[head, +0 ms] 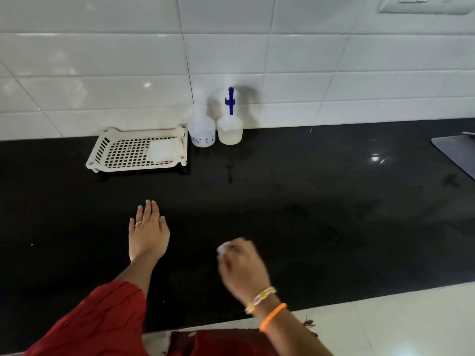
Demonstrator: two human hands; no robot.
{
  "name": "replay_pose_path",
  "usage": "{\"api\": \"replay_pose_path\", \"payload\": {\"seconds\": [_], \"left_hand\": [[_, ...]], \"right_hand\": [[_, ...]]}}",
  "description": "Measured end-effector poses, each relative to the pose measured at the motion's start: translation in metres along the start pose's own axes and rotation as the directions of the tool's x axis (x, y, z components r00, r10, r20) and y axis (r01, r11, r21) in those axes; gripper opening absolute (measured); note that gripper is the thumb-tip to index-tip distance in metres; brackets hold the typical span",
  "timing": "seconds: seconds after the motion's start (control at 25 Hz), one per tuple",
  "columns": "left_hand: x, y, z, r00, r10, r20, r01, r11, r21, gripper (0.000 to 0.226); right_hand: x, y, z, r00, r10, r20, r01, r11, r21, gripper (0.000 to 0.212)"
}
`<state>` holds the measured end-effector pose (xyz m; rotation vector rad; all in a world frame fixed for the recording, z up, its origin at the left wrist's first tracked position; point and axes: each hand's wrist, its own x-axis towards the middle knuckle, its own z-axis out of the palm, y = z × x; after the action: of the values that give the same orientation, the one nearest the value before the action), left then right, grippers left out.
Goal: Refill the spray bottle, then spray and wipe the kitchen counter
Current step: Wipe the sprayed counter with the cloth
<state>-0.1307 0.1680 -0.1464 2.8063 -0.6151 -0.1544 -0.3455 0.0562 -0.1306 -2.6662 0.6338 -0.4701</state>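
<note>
Black counter (321,201): left hand (147,231) flat, fingers spread; right hand (243,265) clamped on white wad (223,248).

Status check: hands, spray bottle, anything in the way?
Left hand flat, open on the counter. Right hand closed on something small and white, blurred. Spray bottle upright by the wall, untouched. Nothing in the way.

The right hand (241,263) is blurred, and the small white thing (222,248) closed in it cannot be identified. The wall socket (426,3) and grey mat (456,152) are cut off by the edges.
</note>
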Motion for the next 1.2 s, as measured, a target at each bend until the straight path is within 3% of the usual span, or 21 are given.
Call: {"api": "replay_pose_path", "payload": {"seconds": [0.08, 0.16, 0.24, 0.32, 0.36, 0.44, 0.48, 0.52, 0.56, 0.64, 0.72, 0.8, 0.84, 0.92, 1.0, 1.08, 1.12, 1.2], "left_hand": [[0.002, -0.001, 0.001, 1.0, 0.0, -0.008, 0.0, 1.0, -0.021, 0.055], [0.004, -0.003, 0.003, 1.0, 0.006, -0.015, -0.007, 0.999, -0.035, 0.055], [0.005, -0.005, 0.004, 1.0, 0.001, -0.013, -0.002, 1.0, -0.029, 0.055], [0.004, -0.005, 0.006, 1.0, -0.009, -0.019, 0.008, 1.0, -0.017, 0.055], [0.004, -0.005, 0.006, 1.0, -0.011, -0.022, 0.011, 1.0, -0.012, 0.055], [0.004, -0.003, 0.007, 1.0, -0.014, -0.016, 0.014, 1.0, -0.007, 0.055], [0.004, -0.003, 0.007, 1.0, -0.017, -0.017, 0.016, 1.0, -0.005, 0.055], [0.005, -0.003, 0.007, 1.0, -0.019, -0.019, 0.019, 1.0, -0.004, 0.055], [0.005, -0.003, 0.007, 1.0, -0.021, -0.02, 0.021, 1.0, -0.005, 0.055], [0.006, -0.003, 0.009, 0.999, -0.017, -0.027, 0.017, 1.0, -0.011, 0.055], [0.005, -0.006, 0.009, 1.0, -0.01, -0.026, 0.009, 1.0, -0.026, 0.055], [0.004, -0.007, 0.01, 0.999, -0.014, -0.031, 0.012, 0.999, -0.04, 0.055], [0.004, -0.008, 0.009, 0.999, -0.018, -0.035, 0.017, 0.999, -0.04, 0.055], [0.003, -0.004, 0.008, 0.999, -0.019, -0.036, 0.018, 0.999, -0.031, 0.055], [0.003, -0.001, 0.007, 0.999, -0.023, -0.037, 0.022, 0.999, -0.027, 0.055], [0.002, -0.001, 0.006, 0.999, -0.026, -0.038, 0.025, 0.999, -0.026, 0.055], [0.002, -0.002, 0.007, 0.999, -0.021, -0.04, 0.02, 1.0, -0.023, 0.055], [0.002, -0.003, 0.007, 0.999, -0.018, -0.036, 0.018, 1.0, -0.016, 0.056]], "right_hand": [[-0.001, -0.061, 0.026, 0.938, -0.28, 0.205, 0.268, 0.96, 0.085, 0.015], [0.007, -0.063, 0.034, 0.876, -0.395, 0.278, 0.372, 0.919, 0.133, 0.015], [0.023, -0.014, 0.009, 0.965, -0.217, 0.145, 0.212, 0.976, 0.055, 0.014], [0.031, 0.07, -0.031, 0.988, 0.133, -0.081, -0.133, 0.991, 0.005, 0.018], [0.029, 0.113, -0.054, 0.94, 0.29, -0.18, -0.296, 0.955, -0.008, 0.021], [0.027, 0.164, -0.083, 0.771, 0.568, -0.289, -0.598, 0.801, -0.02, 0.022], [0.032, 0.165, -0.082, 0.709, 0.635, -0.307, -0.675, 0.737, -0.034, 0.02], [0.041, 0.15, -0.07, 0.713, 0.623, -0.321, -0.671, 0.739, -0.056, 0.017], [0.051, 0.126, -0.054, 0.783, 0.541, -0.306, -0.589, 0.804, -0.085, 0.012], [0.072, 0.061, -0.014, 0.961, 0.215, -0.173, -0.238, 0.963, -0.127, 0.004], [0.083, 0.008, 0.015, 0.998, -0.057, -0.003, 0.056, 0.993, -0.105, 0.005], [0.093, 0.016, 0.016, 0.99, -0.137, 0.033, 0.138, 0.99, -0.038, 0.009], [0.095, 0.039, 0.008, 0.994, -0.104, -0.012, 0.104, 0.993, -0.049, 0.015], [0.09, 0.108, -0.025, 0.975, 0.135, -0.173, -0.149, 0.987, -0.065, 0.024], [0.081, 0.171, -0.064, 0.846, 0.455, -0.278, -0.483, 0.875, -0.037, 0.024], [0.085, 0.18, -0.07, 0.71, 0.632, -0.31, -0.679, 0.731, -0.064, 0.026], [0.095, 0.164, -0.058, 0.7, 0.641, -0.317, -0.69, 0.72, -0.069, 0.029], [0.117, 0.104, -0.024, 0.851, 0.485, -0.201, -0.514, 0.848, -0.129, 0.031]]}}
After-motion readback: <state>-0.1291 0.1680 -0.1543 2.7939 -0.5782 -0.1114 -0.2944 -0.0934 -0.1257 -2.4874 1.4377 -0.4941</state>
